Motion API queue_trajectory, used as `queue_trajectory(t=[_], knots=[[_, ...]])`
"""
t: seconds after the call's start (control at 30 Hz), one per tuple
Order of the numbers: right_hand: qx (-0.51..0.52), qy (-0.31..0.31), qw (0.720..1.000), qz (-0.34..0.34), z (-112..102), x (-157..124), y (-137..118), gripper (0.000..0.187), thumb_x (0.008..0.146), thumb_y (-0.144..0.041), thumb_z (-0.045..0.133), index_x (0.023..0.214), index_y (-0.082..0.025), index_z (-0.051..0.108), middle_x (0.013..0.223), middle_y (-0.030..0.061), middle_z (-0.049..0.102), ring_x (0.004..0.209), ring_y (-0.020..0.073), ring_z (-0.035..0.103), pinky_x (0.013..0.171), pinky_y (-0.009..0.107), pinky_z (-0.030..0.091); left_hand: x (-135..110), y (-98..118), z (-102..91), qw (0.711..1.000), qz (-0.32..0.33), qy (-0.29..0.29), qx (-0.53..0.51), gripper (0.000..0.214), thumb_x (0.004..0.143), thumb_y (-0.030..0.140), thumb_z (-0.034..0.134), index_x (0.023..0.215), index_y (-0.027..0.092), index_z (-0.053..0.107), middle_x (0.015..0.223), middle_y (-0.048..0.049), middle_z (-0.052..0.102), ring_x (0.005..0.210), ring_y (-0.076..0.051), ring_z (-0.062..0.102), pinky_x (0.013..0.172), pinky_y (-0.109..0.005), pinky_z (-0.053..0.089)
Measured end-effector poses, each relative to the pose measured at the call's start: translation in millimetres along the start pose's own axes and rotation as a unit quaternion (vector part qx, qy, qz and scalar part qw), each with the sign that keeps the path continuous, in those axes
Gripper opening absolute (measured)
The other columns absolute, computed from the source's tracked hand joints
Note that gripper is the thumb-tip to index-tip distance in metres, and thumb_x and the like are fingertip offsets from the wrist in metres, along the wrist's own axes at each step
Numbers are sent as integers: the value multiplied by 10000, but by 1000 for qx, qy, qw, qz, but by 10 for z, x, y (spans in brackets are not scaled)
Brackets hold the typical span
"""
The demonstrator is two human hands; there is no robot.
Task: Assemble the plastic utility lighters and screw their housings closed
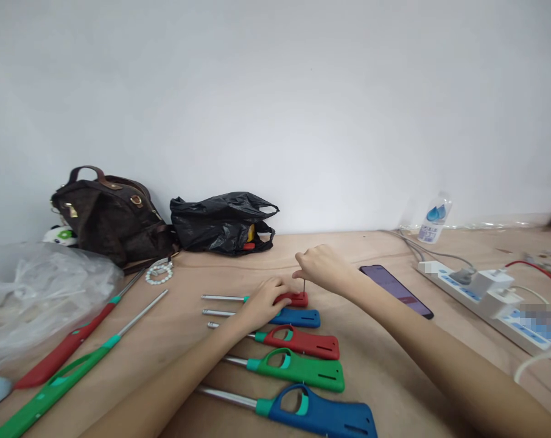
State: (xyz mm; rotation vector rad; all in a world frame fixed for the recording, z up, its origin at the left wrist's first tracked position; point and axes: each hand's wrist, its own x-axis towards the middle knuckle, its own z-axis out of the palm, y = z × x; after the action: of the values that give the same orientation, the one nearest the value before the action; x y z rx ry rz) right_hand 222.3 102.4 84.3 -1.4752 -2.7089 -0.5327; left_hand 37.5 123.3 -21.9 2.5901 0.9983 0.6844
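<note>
Several long-nosed lighters lie in a row on the wooden table. My left hand (pixel 265 302) rests closed on the farthest one, a red lighter (pixel 297 298), holding it down. My right hand (pixel 319 266) pinches a thin metal pin or small tool (pixel 304 286) that stands upright on the red lighter's handle end. Nearer to me lie a blue lighter (pixel 298 317), a red lighter (pixel 302 342), a green lighter (pixel 302 370) and a blue lighter (pixel 318 415), all with metal tubes pointing left.
Two longer lighters, red (pixel 60 354) and green (pixel 60 381), lie at the left by a clear plastic bag (pixel 38 292). A brown handbag (pixel 111 216) and black plastic bag (pixel 223 223) stand against the wall. A phone (pixel 396 290), power strip (pixel 480 295) and bottle (pixel 434 218) are on the right.
</note>
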Motion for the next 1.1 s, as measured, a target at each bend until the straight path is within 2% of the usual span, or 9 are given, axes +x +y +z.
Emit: queue_trajectory(t=[0.17, 0.3, 0.4, 0.6, 0.7, 0.8, 0.87, 1.0, 1.1], knots=[[45, 8, 998, -37, 21, -90, 64, 232, 936, -245, 458, 1019, -75, 592, 939, 180, 693, 869, 269, 656, 677, 314, 438, 3, 9, -7, 1000, -3, -8, 10, 256, 869, 158, 564, 1090, 239, 663, 1061, -54, 605, 1043, -233, 542, 933, -350, 434], [93, -18, 993, -73, 30, -122, 153, 165, 900, -125, 470, 1034, -92, 559, 952, 139, 692, 841, 219, 646, 662, 280, 424, 5, 17, -17, 1000, -10, -18, 17, 254, 877, 161, 556, 1092, 243, 662, 1039, -51, 605, 1028, -231, 547, 907, -344, 444], [66, -11, 997, -47, 27, -74, 149, 151, 903, -212, 534, 992, -100, 583, 885, 128, 706, 825, 242, 660, 644, 288, 419, 3, 17, -16, 1000, -10, -18, 14, 255, 890, 178, 545, 1107, 247, 659, 1044, -54, 601, 1028, -232, 547, 903, -349, 446], [-4, 0, 1000, -2, 31, -2, 84, 311, 914, -403, 530, 921, -108, 629, 828, 173, 706, 804, 290, 677, 619, 305, 420, -4, 1, 12, 1000, -8, -2, 0, 253, 892, 187, 540, 1103, 252, 662, 1094, -55, 602, 1076, -235, 530, 942, -355, 431], [18, 3, 1000, -13, 47, -36, 117, 290, 939, -364, 491, 957, -99, 607, 852, 169, 699, 817, 269, 665, 639, 296, 420, -5, -11, 19, 1000, -7, 1, -4, 251, 895, 195, 534, 1105, 247, 660, 1101, -55, 604, 1074, -233, 531, 949, -358, 429], [100, -7, 992, -70, 51, -91, 187, 147, 931, -186, 477, 1022, -108, 562, 925, 130, 684, 826, 200, 638, 666, 256, 415, -5, -11, 11, 1000, -7, -9, -2, 254, 893, 200, 531, 1107, 249, 659, 1083, -52, 608, 1057, -231, 535, 942, -356, 433], [134, -19, 986, -92, 40, -109, 217, 134, 902, -107, 480, 1008, -126, 559, 931, 104, 675, 811, 172, 621, 664, 236, 407, -5, -1, 0, 1000, -8, -13, 1, 258, 890, 199, 530, 1106, 253, 662, 1074, -52, 610, 1053, -233, 535, 935, -353, 437], [102, -16, 993, -64, 10, -82, 190, 87, 891, -163, 526, 936, -129, 593, 872, 107, 676, 790, 202, 626, 630, 259, 389, -4, 19, -10, 1000, -9, -8, 3, 261, 884, 189, 535, 1103, 254, 662, 1076, -49, 604, 1053, -231, 532, 933, -350, 436], [76, -7, 996, -49, 10, -51, 133, 147, 902, -236, 535, 957, -118, 602, 853, 117, 688, 786, 230, 648, 599, 274, 384, -3, 16, -5, 1000, -8, -10, -1, 266, 881, 171, 538, 1104, 246, 662, 1065, -54, 602, 1041, -230, 537, 933, -351, 434]])
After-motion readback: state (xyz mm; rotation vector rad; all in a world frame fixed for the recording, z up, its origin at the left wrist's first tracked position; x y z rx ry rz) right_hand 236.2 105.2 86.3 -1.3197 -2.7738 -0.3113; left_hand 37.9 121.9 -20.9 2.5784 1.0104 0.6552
